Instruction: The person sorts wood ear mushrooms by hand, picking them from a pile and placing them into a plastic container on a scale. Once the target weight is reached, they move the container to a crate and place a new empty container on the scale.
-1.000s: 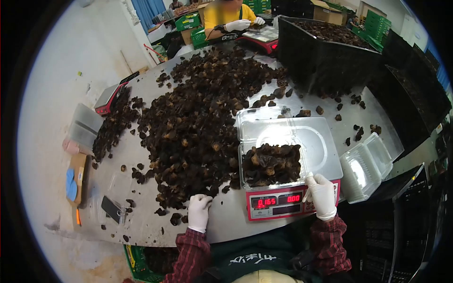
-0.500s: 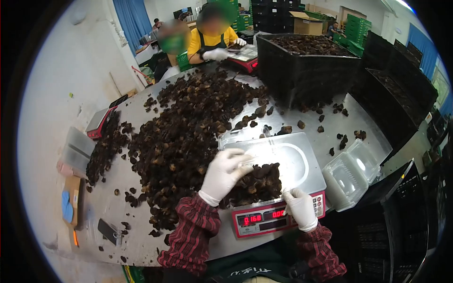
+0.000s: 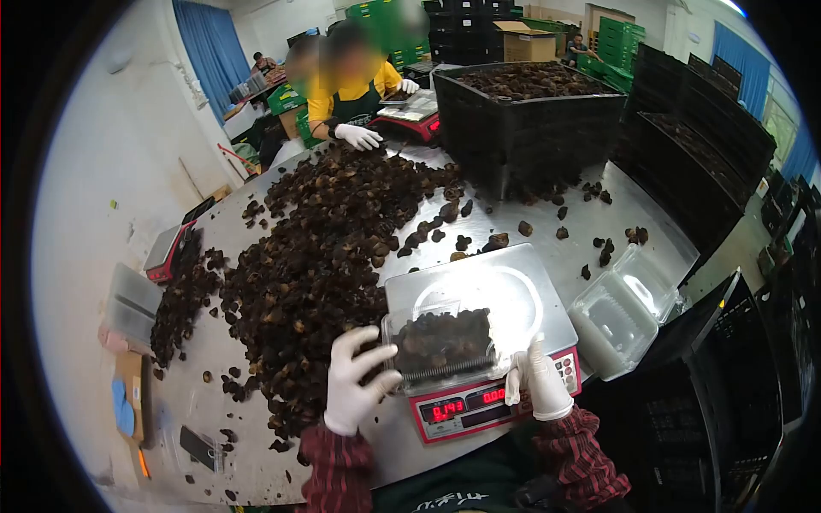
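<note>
A clear plastic box [image 3: 445, 346] filled with dark brown, mushroom-like pieces rests on a red and silver digital scale [image 3: 513, 286]. Its clear lid appears to lie over the pieces. At the box's left edge is my left hand [image 3: 355, 380], white-gloved, fingers spread and fingertips at the plastic. My right hand [image 3: 540, 382], also gloved, is just off the box's right side, above the scale's front. One finger points up and the others bend down, apart from it. Left of the scale spreads a big heap of the same dark pieces [image 3: 299, 248].
An open clear clamshell [image 3: 611, 329] lies right of the scale. Behind stands a large black bin [image 3: 522, 137] full of pieces. Across the table a co-worker's gloved hand [image 3: 357, 137] reaches the heap beside another scale [image 3: 406, 128]. Black crates [image 3: 684, 162] stand at right.
The clear lid has come down over the box. My left hand has moved left and spread its fingers; my right hand's fingers have opened. The co-worker's hand has moved from the scale to the heap.
</note>
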{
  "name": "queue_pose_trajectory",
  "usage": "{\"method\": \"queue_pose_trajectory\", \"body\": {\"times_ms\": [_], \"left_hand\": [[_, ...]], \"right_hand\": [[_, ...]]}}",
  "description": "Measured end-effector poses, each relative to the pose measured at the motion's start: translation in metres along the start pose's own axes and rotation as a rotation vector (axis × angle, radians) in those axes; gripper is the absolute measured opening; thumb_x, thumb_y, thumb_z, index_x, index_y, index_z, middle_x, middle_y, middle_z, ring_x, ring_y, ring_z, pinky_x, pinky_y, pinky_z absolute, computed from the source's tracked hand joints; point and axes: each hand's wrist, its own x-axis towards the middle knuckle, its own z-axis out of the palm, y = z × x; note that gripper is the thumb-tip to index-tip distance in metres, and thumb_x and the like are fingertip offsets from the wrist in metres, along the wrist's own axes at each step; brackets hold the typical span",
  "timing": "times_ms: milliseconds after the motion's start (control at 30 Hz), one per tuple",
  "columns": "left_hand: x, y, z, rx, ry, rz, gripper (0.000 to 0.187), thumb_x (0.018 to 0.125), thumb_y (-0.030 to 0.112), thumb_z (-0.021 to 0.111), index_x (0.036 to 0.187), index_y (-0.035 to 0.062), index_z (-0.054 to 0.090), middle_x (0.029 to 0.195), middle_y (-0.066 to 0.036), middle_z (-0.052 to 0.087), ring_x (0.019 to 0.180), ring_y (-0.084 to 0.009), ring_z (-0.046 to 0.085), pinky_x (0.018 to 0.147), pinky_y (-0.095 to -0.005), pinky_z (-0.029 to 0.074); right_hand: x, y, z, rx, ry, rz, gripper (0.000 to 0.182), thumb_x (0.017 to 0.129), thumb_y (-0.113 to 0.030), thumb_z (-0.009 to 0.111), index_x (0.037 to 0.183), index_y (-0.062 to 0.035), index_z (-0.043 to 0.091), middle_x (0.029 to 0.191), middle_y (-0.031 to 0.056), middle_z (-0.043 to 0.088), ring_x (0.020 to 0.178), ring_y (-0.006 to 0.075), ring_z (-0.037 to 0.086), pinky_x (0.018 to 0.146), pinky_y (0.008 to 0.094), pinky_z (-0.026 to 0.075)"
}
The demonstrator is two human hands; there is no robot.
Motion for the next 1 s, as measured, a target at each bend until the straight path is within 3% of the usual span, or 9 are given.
{"method": "queue_pose_trajectory", "body": {"times_ms": [33, 100, 200, 633, 700, 733, 833, 867, 1000], "left_hand": [[-0.013, 0.006, 0.002, 0.015, -0.040, -0.030, 0.042, 0.070, 0.005, 0.074, 0.111, 0.0133, 0.067, 0.111, -0.008, 0.056, 0.105, -0.0255, 0.055, 0.086, -0.0350, 0.047], [-0.040, 0.007, 0.016, -0.670, -0.071, -0.575, 0.054, 0.077, 0.004, 0.071, 0.128, 0.0058, 0.053, 0.094, -0.007, 0.061, 0.090, -0.0206, 0.061, 0.079, -0.0321, 0.050], [-0.052, 0.014, 0.029, -0.998, 0.041, -0.677, 0.061, 0.083, 0.003, 0.066, 0.138, 0.0008, 0.038, 0.088, -0.009, 0.061, 0.075, -0.0182, 0.063, 0.069, -0.0311, 0.053], [-0.053, -0.002, 0.042, -1.044, 0.226, -0.615, 0.077, 0.074, -0.006, 0.060, 0.142, -0.0007, 0.025, 0.068, -0.010, 0.059, 0.059, -0.0243, 0.063, 0.057, -0.0389, 0.057], [-0.060, 0.014, 0.055, -1.088, 0.018, -0.438, 0.076, 0.081, 0.010, 0.069, 0.143, 0.0023, 0.025, 0.077, -0.011, 0.063, 0.067, -0.0212, 0.064, 0.066, -0.0341, 0.055], [-0.058, 0.030, 0.058, -1.078, -0.047, -0.496, 0.073, 0.084, 0.012, 0.068, 0.143, 0.0020, 0.025, 0.083, -0.012, 0.063, 0.070, -0.0213, 0.064, 0.069, -0.0345, 0.055], [-0.057, 0.050, 0.053, -1.041, -0.157, -0.488, 0.061, 0.090, 0.018, 0.063, 0.140, 0.0006, 0.033, 0.097, -0.013, 0.064, 0.077, -0.0196, 0.063, 0.076, -0.0336, 0.053], [-0.058, 0.041, 0.050, -0.948, -0.150, -0.482, 0.055, 0.091, 0.017, 0.061, 0.138, -0.0001, 0.038, 0.098, -0.012, 0.064, 0.079, -0.0185, 0.063, 0.077, -0.0327, 0.052], [-0.073, 0.007, 0.047, -0.902, -0.096, -0.547, 0.038, 0.092, 0.016, 0.059, 0.125, -0.0016, 0.052, 0.096, -0.008, 0.064, 0.081, -0.0149, 0.061, 0.076, -0.0288, 0.051]], "right_hand": [[0.001, 0.001, -0.002, -0.013, -0.033, -0.024, 0.050, 0.100, -0.036, 0.033, 0.080, 0.0019, 0.060, 0.054, 0.0066, 0.056, 0.045, 0.0118, 0.053, 0.044, 0.0208, 0.040], [-0.003, -0.009, 0.000, 0.060, -0.047, 0.033, 0.039, 0.099, -0.027, 0.042, 0.082, 0.0025, 0.059, 0.056, 0.0067, 0.057, 0.045, 0.0119, 0.054, 0.045, 0.0212, 0.041], [-0.002, -0.016, 0.010, -0.029, -0.029, 0.130, 0.020, 0.090, -0.016, 0.054, 0.080, 0.0006, 0.058, 0.057, 0.0064, 0.059, 0.048, 0.0121, 0.055, 0.048, 0.0216, 0.041], [-0.021, -0.012, 0.040, -0.103, 0.143, -0.062, 0.020, 0.092, -0.017, 0.056, 0.079, -0.0016, 0.058, 0.060, 0.0010, 0.055, 0.049, 0.0074, 0.052, 0.049, 0.0233, 0.042], [-0.045, -0.044, 0.030, 0.006, 0.171, -0.165, 0.018, 0.091, -0.015, 0.059, 0.081, -0.0010, 0.058, 0.063, 0.0011, 0.055, 0.052, 0.0072, 0.053, 0.048, 0.0226, 0.042], [-0.067, -0.077, 0.022, -0.107, 0.251, -0.153, 0.015, 0.090, -0.014, 0.060, 0.082, -0.0006, 0.060, 0.066, 0.0013, 0.056, 0.053, 0.0074, 0.054, 0.048, 0.0222, 0.042], [-0.132, -0.143, -0.039, -0.802, 0.609, -0.787, 0.011, 0.086, -0.008, 0.057, 0.082, 0.0018, 0.058, 0.065, 0.0016, 0.055, 0.050, 0.0068, 0.052, 0.045, 0.0210, 0.040], [-0.158, -0.170, -0.034, -0.345, 0.774, -0.649, 0.009, 0.086, -0.007, 0.062, 0.080, -0.0011, 0.059, 0.061, 0.0033, 0.057, 0.048, 0.0072, 0.052, 0.045, 0.0212, 0.043], [-0.203, -0.199, -0.108, -1.049, 1.258, -0.616, 0.020, 0.086, -0.007, 0.061, 0.069, -0.0009, 0.052, 0.053, 0.0027, 0.050, 0.040, 0.0079, 0.046, 0.039, 0.0264, 0.035]]}}
